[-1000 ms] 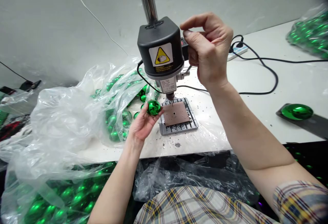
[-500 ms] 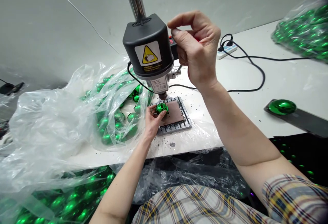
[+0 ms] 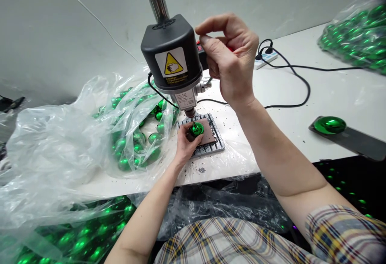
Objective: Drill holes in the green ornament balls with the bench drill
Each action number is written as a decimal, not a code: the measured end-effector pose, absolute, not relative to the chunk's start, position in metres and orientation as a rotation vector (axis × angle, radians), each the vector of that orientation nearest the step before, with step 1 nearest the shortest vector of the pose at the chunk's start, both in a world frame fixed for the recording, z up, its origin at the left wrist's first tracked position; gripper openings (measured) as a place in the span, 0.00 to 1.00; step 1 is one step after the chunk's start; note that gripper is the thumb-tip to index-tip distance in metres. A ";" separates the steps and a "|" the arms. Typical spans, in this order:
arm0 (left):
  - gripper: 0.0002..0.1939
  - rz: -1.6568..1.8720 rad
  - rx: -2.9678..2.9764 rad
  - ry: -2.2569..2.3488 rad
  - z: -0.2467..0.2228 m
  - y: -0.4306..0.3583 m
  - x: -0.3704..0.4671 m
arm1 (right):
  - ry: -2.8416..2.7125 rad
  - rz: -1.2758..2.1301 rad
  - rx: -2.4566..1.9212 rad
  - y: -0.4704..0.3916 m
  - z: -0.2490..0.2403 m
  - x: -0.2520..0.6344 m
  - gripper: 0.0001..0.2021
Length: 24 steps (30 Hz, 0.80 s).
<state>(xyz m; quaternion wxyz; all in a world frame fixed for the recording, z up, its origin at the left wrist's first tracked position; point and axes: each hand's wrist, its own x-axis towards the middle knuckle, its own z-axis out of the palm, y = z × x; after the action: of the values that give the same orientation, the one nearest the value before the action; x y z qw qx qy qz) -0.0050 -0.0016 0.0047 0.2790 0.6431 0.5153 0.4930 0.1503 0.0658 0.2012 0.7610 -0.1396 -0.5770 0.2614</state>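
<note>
My left hand (image 3: 187, 143) holds a shiny green ball (image 3: 198, 129) between thumb and fingers, on a brown board (image 3: 208, 133) under the chuck of a small drill press (image 3: 171, 50). Whether the bit touches the ball is too small to make out. The board lies on the press's slotted metal base (image 3: 218, 143), strewn with dark shavings. Beside the black motor housing, my right hand (image 3: 230, 56) is closed with its fingers curled. A metal lever (image 3: 207, 82) runs from the press up behind this hand, and a bit of red shows between the fingers; the grip itself is mostly hidden.
Left of the press, a clear plastic bag (image 3: 60, 135) spreads around several green balls (image 3: 154, 138). Another bag of green balls (image 3: 358, 40) sits at the back right. A power strip (image 3: 267, 59) with a black cable and a dark flat bar (image 3: 362, 141) bearing a green oval piece (image 3: 329, 125) are to the right.
My left hand has shifted slightly right with the green ball over the board. The right hand stays in about the same place beside the motor housing.
</note>
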 end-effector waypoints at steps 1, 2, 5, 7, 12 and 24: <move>0.24 1.331 1.705 1.392 0.004 -0.001 -0.004 | -1.258 0.567 -0.294 0.065 0.200 0.150 0.05; 0.23 1.342 1.679 1.395 0.004 -0.001 -0.004 | -1.255 0.564 -0.298 0.065 0.200 0.150 0.05; 0.23 1.371 1.606 1.395 0.003 0.001 -0.004 | -1.241 0.588 -0.353 0.062 0.199 0.151 0.03; 0.24 1.378 1.579 1.396 0.003 0.002 -0.004 | -1.250 0.592 -0.394 0.060 0.199 0.152 0.02; 0.23 1.394 1.561 1.373 0.004 0.001 -0.003 | -1.273 0.494 -0.406 0.053 0.187 0.152 0.04; 0.24 1.415 1.522 1.349 0.007 -0.001 0.001 | -1.258 0.372 -0.478 0.023 0.161 0.156 0.06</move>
<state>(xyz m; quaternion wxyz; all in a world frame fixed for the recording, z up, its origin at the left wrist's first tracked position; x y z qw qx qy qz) 0.0005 -0.0013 0.0075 0.3258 0.5808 0.5148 0.5400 0.1561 0.0228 0.1609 0.7662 -0.2202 -0.5789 0.1713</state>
